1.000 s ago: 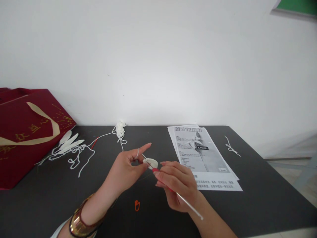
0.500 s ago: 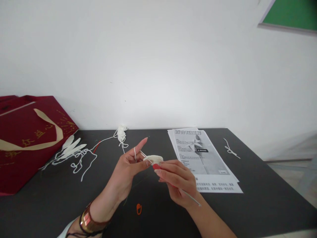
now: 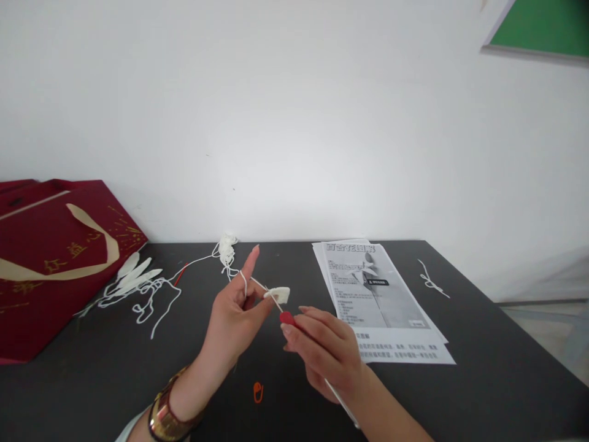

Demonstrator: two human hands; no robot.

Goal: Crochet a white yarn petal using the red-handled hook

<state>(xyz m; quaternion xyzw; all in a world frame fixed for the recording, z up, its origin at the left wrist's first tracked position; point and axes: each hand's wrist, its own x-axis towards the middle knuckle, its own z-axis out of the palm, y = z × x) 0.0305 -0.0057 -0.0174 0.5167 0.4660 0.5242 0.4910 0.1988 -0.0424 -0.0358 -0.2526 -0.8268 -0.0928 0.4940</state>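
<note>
My left hand [image 3: 235,314] pinches a small white crocheted piece [image 3: 278,294] between thumb and middle finger. Its index finger points up with white yarn [image 3: 243,281] looped over it. My right hand [image 3: 324,350] is closed round a crochet hook [image 3: 288,318] with a red grip and a white handle that sticks out behind the wrist. The hook's metal tip reaches up-left into the crocheted piece. Both hands hover above the dark table [image 3: 483,368].
Printed instruction sheets [image 3: 381,301] lie right of my hands. Several white crocheted petals and loose yarn [image 3: 138,279] lie at the left beside a dark red gift bag [image 3: 50,258]. An orange stitch marker [image 3: 258,391] lies near the front. A yarn scrap [image 3: 431,281] sits far right.
My left index finger has risen more upright. The right hand has drawn back towards me and lower, so the hook now slants up into the piece.
</note>
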